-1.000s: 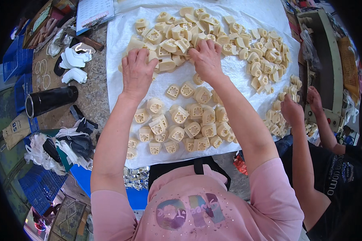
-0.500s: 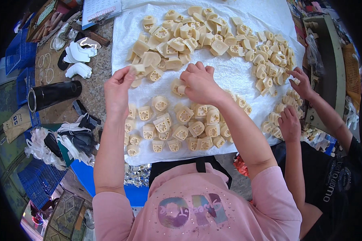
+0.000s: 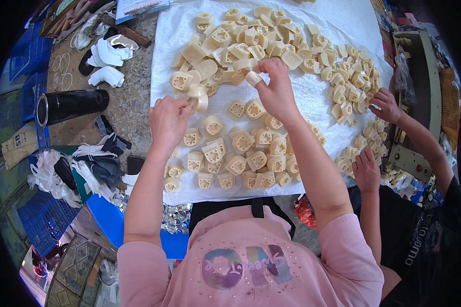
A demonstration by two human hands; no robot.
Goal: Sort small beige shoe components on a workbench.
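My left hand (image 3: 168,123) is closed in a pinch on a cream moulded plastic piece (image 3: 200,104) at the left end of a loose heap. Another cream piece overlaps it, so where one ends is hard to tell. My right hand (image 3: 277,92), with pale tape round a finger or thumb, has its fingertips closed on a cream plastic piece (image 3: 245,65) at the heap's near edge. Below my hands, several cream pieces (image 3: 236,165) lie with their star-shaped, holed sides showing. The untouched heap (image 3: 251,36) stretches across the far side of the white cloth (image 3: 312,92).
At right, a co-worker's hands (image 3: 385,106) are among more cream pieces beside a green metal frame (image 3: 420,77). On the left stand a black cylinder (image 3: 72,107), white curved parts (image 3: 107,77), gloves (image 3: 100,161) and blue crates (image 3: 46,225). A blue tub (image 3: 105,220) sits below the table edge.
My right hand has moved up from the nearer pieces to the heap, leaving cream pieces behind on the cloth. My left hand has shifted lower and slightly right. The view has moved a little.
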